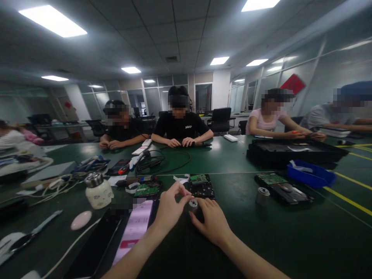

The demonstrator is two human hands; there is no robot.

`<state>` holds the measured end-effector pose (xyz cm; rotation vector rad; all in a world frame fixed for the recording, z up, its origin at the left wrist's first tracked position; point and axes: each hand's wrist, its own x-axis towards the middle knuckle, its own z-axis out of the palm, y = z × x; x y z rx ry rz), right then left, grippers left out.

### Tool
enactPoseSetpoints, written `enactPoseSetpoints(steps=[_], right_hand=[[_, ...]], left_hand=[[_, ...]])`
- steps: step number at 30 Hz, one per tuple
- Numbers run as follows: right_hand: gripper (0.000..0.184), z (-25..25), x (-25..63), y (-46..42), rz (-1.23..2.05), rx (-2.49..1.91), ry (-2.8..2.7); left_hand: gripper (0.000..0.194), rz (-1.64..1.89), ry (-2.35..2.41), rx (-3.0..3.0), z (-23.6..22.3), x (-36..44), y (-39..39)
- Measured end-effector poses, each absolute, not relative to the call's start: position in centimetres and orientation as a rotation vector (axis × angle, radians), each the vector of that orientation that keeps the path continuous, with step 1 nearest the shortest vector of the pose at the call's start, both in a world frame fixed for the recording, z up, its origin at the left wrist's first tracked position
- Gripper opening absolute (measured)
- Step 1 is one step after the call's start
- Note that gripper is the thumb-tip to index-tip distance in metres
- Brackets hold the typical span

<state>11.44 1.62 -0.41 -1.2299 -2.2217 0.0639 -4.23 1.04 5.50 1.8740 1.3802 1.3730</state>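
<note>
My right hand (214, 221) curls around a small silver metal cylinder (193, 205) that stands upright on the green table, thumb on the near side and fingers beyond it. Just above the cylinder's top, my left hand (171, 204) pinches thumb and forefinger together. Whatever lies between those fingertips is too small to make out. Beyond both hands is a black perforated plate with a green circuit board (199, 179) on it. A second metal cylinder (262, 197) stands upright to the right, beside an opened hard drive (286, 188).
Left of my arms lie a phone with a lit screen (135, 228), a dark tablet-like slab (93, 244), a patterned jar (98, 192) and a pink oval object (81, 220). A blue bin (310, 174) and black tray (296, 153) sit at right. Several people sit across the table.
</note>
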Motion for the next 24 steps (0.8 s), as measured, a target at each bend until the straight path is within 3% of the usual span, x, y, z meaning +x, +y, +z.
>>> enactPoseSetpoints(steps=[4,7,12,20,24], right_hand=[[0.030,-0.3,11.4,1.5,0.017,-1.257,-2.198],[0.029,-0.4,11.3,1.6,0.020,-1.262,-2.200],[0.030,-0.4,11.1,1.4,0.019,-1.280,-2.185],[0.051,-0.6,11.2,1.0,-0.088,-1.289,-2.189],[0.039,-0.8,10.9,0.9,-0.185,-1.333,-2.170]], left_hand=[[0.015,1.299,1.506,1.910,5.2,-7.0,-2.9],[0.016,1.124,1.600,2.040,1.6,-8.9,-6.0],[0.023,1.227,1.626,2.061,-3.6,-9.4,-7.7],[0.019,1.260,1.563,1.865,-3.0,-8.6,-7.7],[0.012,1.346,1.536,1.764,-2.3,-7.6,-7.1]])
